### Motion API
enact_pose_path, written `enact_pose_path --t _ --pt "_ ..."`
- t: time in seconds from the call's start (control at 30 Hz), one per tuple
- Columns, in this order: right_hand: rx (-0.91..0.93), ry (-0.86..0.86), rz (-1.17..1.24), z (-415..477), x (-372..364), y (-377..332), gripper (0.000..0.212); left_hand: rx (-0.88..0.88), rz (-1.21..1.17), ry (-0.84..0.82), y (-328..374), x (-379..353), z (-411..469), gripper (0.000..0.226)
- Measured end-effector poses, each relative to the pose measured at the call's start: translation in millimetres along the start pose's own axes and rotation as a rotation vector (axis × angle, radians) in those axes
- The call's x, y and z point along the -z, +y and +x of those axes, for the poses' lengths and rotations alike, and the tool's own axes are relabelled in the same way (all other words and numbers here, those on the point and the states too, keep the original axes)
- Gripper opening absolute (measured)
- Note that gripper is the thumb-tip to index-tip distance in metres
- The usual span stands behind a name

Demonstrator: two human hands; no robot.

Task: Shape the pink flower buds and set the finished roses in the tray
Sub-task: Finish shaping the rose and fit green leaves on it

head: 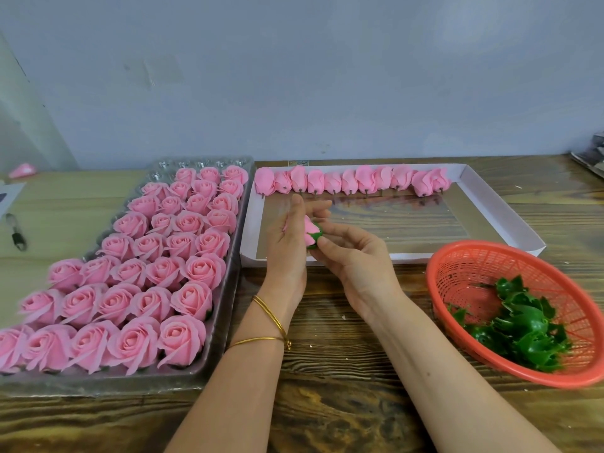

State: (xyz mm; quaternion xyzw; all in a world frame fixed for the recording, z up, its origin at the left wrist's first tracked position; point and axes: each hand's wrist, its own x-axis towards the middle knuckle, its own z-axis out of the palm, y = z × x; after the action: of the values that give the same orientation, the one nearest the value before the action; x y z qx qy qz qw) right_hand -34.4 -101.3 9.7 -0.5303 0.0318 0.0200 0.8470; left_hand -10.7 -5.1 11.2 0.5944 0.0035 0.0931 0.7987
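Observation:
A pink bud (311, 227) with a green calyx base (316, 238) is held between both hands over the front left of the white box lid (510, 220). My left hand (289, 246) cups the bud's petals. My right hand (351, 256) pinches the green base with thumb and fingers. A row of several unshaped pink buds (351, 181) lies along the lid's far edge. At the left, a clear plastic tray (225, 308) holds several rows of finished pink roses (157, 253); a few far cells are unfilled.
A red plastic basket (490, 259) with several green calyx pieces (519, 325) stands at the right on the wooden table. A small dark tool (16, 230) and a stray pink bud (22, 170) lie at the far left.

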Motion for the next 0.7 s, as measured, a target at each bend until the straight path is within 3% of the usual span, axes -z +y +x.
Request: enact_pose_path --t 0.37,0.53,0.7 --pt "-0.089 -0.062 0.15 2.9 0.8 -4.5 0.018 0.021 -0.065 0.018 6.2 -3.9 -2.6 0.052" --pt "-0.099 -0.122 0.093 1.5 0.6 -6.5 0.023 0.04 -0.084 0.017 7.3 -3.1 -3.0 0.05" --pt "-0.11 -0.11 0.059 1.3 3.7 -6.5 0.016 0.03 -0.055 -0.026 5.6 -1.5 -3.8 0.042"
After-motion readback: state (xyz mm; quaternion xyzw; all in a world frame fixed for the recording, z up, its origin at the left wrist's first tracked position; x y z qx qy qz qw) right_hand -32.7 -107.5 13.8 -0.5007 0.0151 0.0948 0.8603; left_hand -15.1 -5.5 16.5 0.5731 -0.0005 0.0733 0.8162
